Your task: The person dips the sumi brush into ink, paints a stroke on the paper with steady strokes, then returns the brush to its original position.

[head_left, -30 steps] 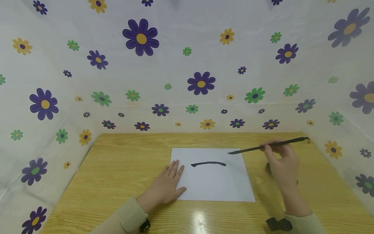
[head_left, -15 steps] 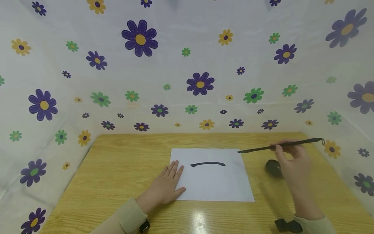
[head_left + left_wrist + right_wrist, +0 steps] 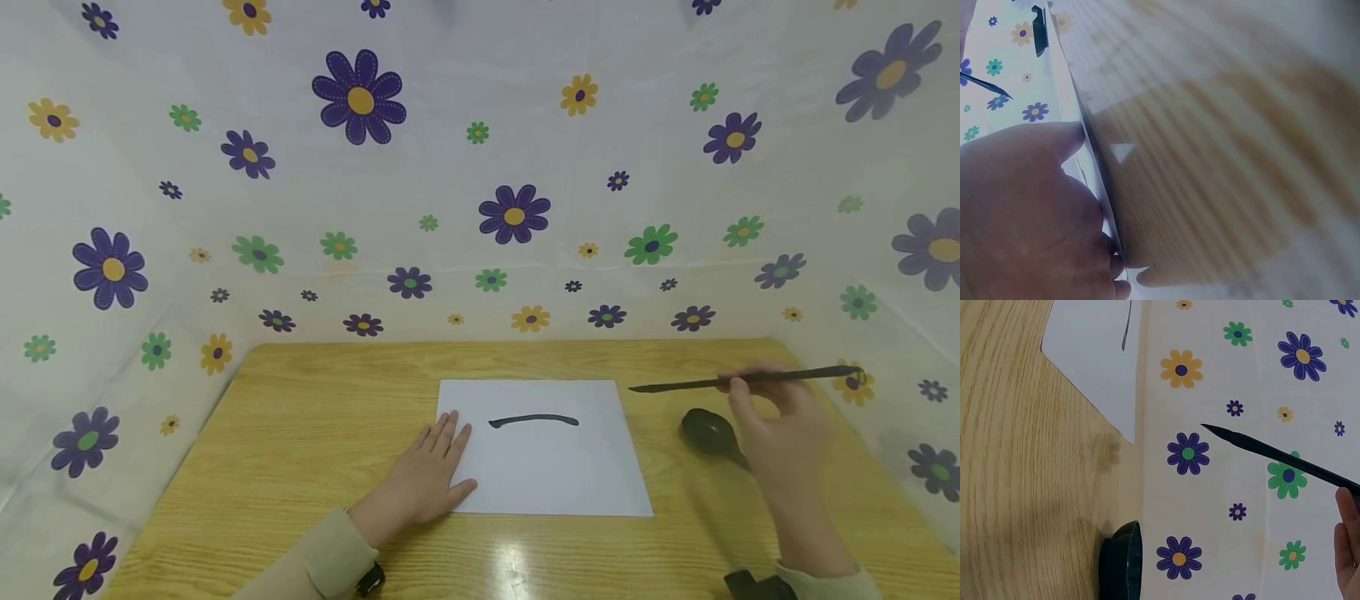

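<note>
My left hand (image 3: 426, 473) lies flat with spread fingers on the left edge of a white sheet of paper (image 3: 555, 471). One long black brush stroke (image 3: 534, 419), slightly arched, crosses the sheet's upper half. My right hand (image 3: 787, 442) pinches a black ink brush (image 3: 780, 377) by its handle, well above the table. The brush points left and lies almost level, its dark tip (image 3: 1219, 432) in the air just past the paper's right edge. Below the brush, a dark spoon-shaped dish (image 3: 705, 429) sits on the table, its narrow end partly hidden by my right hand.
The wooden table (image 3: 315, 417) carries the paper at its middle. A white cloth (image 3: 450, 167) with purple, yellow and green flowers rises behind the table and along both sides. Dark wrist straps show at the sleeves.
My right hand has moved to the right with the ink brush, carrying its tip off the paper's upper right corner and uncovering the dark dish. The left hand stays put.
</note>
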Demonstrator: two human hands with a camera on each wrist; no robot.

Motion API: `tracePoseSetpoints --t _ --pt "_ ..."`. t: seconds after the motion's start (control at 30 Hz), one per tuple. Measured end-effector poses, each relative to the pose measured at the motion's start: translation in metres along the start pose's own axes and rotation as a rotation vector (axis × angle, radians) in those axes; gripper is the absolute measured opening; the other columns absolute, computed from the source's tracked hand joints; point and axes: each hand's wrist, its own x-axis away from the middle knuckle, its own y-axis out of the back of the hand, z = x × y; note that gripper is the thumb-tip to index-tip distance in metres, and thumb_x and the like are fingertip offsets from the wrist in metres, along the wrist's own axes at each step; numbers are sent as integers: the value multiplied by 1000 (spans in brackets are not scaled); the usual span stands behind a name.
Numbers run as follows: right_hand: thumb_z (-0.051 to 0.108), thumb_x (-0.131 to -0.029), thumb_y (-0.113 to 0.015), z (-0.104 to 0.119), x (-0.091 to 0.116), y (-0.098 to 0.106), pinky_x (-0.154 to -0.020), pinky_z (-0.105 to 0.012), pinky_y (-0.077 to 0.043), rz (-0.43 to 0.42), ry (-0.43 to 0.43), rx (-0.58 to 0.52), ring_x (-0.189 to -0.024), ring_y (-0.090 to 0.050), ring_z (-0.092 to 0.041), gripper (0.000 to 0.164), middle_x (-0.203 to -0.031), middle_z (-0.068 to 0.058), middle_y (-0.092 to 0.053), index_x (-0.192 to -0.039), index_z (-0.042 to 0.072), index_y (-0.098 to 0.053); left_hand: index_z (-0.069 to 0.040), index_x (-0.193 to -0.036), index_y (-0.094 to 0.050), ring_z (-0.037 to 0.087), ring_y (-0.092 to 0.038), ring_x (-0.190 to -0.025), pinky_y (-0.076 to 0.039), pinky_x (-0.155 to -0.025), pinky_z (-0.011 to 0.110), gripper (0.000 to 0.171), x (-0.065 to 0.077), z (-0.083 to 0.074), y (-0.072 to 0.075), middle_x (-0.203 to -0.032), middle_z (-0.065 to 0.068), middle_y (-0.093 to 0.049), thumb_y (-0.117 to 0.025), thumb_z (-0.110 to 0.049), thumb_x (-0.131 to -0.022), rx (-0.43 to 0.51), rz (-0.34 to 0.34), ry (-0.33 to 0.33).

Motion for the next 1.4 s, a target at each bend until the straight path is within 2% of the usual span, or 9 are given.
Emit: tracePoseSetpoints --t 0.33,0.63,0.87,1.03,1.2,1.33,1.4 --pt "-17 -89 -64 -1 2 15 -86 -3 -46 -29 31 85 -84 -63 22 12 -96 37 -71 -97 -16 -72 -3 -168 -27 38 -19 -165 -25 -134 52 80 -2 1 -4 -177 23 -17 -51 -51 -109 -9 -8 10" --pt "-10 -89 -67 -1 2 31 -95 -5 -41 -82 46 170 -97 -59 22 12 -102 43 -66 -95 -11 -77 -4 -168 -26 37 -19 -166 -25 -134 52 80 -2 2 -5 -177 22 -17 -50 -52 -109 -16 -2 10" --pt "-14 -85 -66 0 3 39 -102 -5 -43 -119 78 155 -99 -60 23 10 -101 43 -67 -90 -20 -72 -4 -168 -25 37 -18 -166 -25 -134 51 80 -3 3 -8 -177 22 -16 -49 -53 -109 -30 1 7" --pt "-13 -85 -65 6 4 43 -93 1 -41 -138 108 217 -97 -57 29 10 -101 48 -63 -89 -19 -72 -4 -168 -26 37 -18 -166 -25 -134 52 81 -3 4 -9 -177 22 -16 -50 -53 -109 -35 0 4" --pt "-6 -86 -66 7 5 50 -80 2 -35 -117 141 274 -101 -53 34 15 -105 52 -60 -93 -16 -75 -4 -168 -26 37 -18 -166 -25 -134 52 80 -2 4 -9 -177 22 -16 -49 -53 -110 -36 -3 2" --pt "3 -87 -65 5 6 54 -73 3 -30 -109 207 289 -106 -53 33 22 -110 51 -59 -94 -15 -75 -3 -168 -26 38 -19 -165 -26 -134 52 80 -1 3 -6 -177 23 -17 -50 -52 -110 -29 -10 1" --pt "10 -88 -64 3 6 56 -66 3 -24 -105 248 309 -108 -52 34 27 -112 50 -60 -93 -15 -75 -3 -168 -27 38 -20 -165 -26 -134 52 80 -1 2 -5 -177 23 -18 -50 -52 -110 -28 -10 1"
